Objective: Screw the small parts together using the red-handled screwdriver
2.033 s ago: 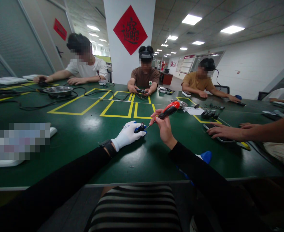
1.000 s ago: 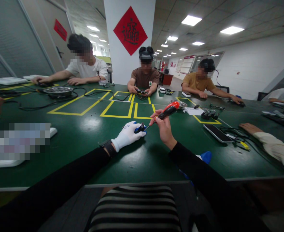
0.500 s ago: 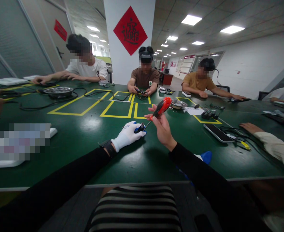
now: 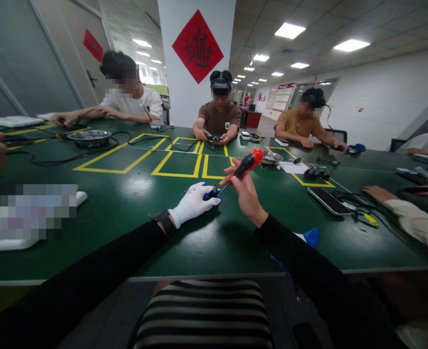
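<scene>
My left hand, in a white glove with blue fingertips, is closed round a small black part with a metal cylinder on top, low over the green table. To its right my right hand, bare, grips a red and black screwdriver between thumb and fingers. The screwdriver is tilted, its handle up and to the right, its shaft pointing down-left at the black part. Whether the tip touches the part is too small to tell.
A phone and black cables lie to the right, by another person's hand. A blue and white glove is near my right forearm. Metal bowls stand farther back. Several people sit around the table.
The screwdriver handle and my right hand have shifted slightly right and down. My left hand looks still. At the back right, a blue item now shows by a person's hand.
</scene>
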Available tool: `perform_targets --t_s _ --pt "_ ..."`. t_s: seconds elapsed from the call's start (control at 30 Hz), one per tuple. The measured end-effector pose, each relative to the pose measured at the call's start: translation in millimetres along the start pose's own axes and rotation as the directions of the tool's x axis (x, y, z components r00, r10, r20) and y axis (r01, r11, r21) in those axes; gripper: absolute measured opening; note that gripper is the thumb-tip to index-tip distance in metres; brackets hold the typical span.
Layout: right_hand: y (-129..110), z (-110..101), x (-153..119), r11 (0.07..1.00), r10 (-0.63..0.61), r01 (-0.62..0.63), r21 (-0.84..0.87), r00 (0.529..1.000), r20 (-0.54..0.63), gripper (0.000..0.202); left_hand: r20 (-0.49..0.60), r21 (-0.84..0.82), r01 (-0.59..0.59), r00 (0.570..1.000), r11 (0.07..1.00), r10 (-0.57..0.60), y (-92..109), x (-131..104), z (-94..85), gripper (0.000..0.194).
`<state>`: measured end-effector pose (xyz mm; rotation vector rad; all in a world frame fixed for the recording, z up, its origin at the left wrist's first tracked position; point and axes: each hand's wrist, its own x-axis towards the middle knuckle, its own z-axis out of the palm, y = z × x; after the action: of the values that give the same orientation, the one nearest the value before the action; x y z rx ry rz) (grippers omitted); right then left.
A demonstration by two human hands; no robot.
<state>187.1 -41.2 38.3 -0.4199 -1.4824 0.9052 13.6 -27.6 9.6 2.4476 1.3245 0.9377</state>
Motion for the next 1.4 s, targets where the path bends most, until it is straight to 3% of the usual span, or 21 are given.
perform_targets --t_s 0.37,0.57,0.73,0.87,1.0,1.2,1.4 --pt "1.6 -2.4 2.3 1.0 0.007 -0.007 0.007 0.999 0.035 0.016 -0.012 0.007 0.0 1.0 1.0 0.0 -1.2 -1.0 0.4 0.029" --pt "0.9 -1.8 -0.1 0.999 -0.028 0.028 -0.029 1.0 0.013 0.032 -0.013 0.006 -0.013 1.0 1.0 0.013 -2.3 -0.4 1.6 0.029" --pt "-3.3 0.0 2.7 0.998 -0.03 0.029 -0.059 0.999 -0.011 0.021 -0.018 0.01 -0.015 1.0 1.0 0.015 -1.8 -0.4 1.8 0.029" --pt "0.4 -2.4 3.4 1.0 -0.026 0.026 0.003 1.0 -0.01 0.014 -0.007 0.009 0.003 1.0 1.0 -0.003 -0.7 -0.3 0.7 0.029" --pt "3.7 -4.4 1.7 0.998 -0.025 0.026 0.062 1.0 -0.014 0.022 -0.003 0.006 0.008 1.0 1.0 -0.008 -0.5 -0.1 0.4 0.028" --pt "1.4 -2.3 1.6 0.998 -0.028 0.026 -0.052 0.999 -0.036 0.026 -0.011 0.006 -0.007 1.0 1.0 0.007 0.2 -0.4 -0.3 0.028" --pt "1.0 -0.5 3.1 1.0 0.001 -0.001 -0.015 1.0 -0.019 0.021 -0.002 0.006 -0.018 1.0 1.0 0.018 1.9 -0.5 -1.3 0.029"
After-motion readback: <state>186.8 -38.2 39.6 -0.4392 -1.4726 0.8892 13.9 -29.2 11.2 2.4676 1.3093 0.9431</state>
